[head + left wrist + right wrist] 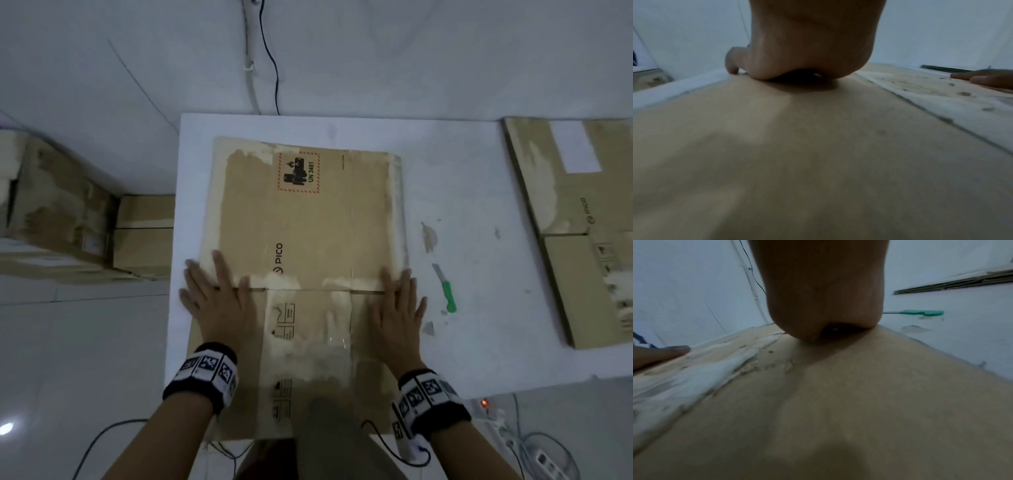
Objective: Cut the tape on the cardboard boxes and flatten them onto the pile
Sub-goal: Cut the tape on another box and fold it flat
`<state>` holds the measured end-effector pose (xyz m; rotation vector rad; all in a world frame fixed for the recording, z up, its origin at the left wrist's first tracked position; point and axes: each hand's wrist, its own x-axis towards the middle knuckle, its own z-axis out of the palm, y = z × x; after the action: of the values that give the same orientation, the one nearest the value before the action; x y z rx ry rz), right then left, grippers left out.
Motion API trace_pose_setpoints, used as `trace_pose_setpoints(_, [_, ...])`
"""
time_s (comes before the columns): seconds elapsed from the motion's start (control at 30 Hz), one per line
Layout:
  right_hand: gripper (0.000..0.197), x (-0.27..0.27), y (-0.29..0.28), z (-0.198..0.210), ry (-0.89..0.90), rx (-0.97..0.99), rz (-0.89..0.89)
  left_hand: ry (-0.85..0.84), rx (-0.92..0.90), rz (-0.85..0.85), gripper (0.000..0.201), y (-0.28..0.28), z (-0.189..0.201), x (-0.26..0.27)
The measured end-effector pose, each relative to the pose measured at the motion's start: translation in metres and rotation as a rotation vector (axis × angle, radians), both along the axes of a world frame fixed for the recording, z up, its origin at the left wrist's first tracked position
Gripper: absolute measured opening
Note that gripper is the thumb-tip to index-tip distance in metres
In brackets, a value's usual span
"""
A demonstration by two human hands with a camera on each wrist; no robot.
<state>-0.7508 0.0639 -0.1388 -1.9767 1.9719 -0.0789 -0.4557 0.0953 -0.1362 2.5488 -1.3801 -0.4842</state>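
Note:
A flattened brown cardboard box (305, 226) marked PICO and UN 3481 lies on the white table (462, 171). My left hand (214, 294) presses flat on its left side, fingers spread. My right hand (399, 301) presses flat on its right side near the edge. In the left wrist view the heel of my left hand (809, 48) bears on the cardboard (797, 162). The right wrist view shows the heel of my right hand (824, 296) on the cardboard (838, 402). A green-handled knife (445, 289) lies on the table just right of my right hand, seen too as the knife (920, 312).
A pile of flattened boxes (579, 222) lies at the table's right end. More cardboard boxes (78, 222) stand on the floor to the left. Scraps of torn paper (428, 236) dot the table. Cables and a power strip (544, 455) lie on the floor near me.

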Motion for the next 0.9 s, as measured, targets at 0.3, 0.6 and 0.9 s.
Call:
trace_pose_setpoints(0.3, [0.061,-0.002,-0.004,0.014,-0.353,-0.064,-0.292,0.128,0.046,0.23,0.086,-0.006,0.035,0.011])
trace_pose_setpoints(0.6, [0.049,-0.017,0.0,0.057,-0.551,0.067,-0.515,0.683,-0.076,0.204,0.049,0.024,0.059,0.038])
trace_pose_setpoints(0.9, [0.031,-0.016,0.011,0.112,-0.629,-0.195,-0.401,0.749,-0.318,0.151,0.032,0.027,0.112,-0.01])
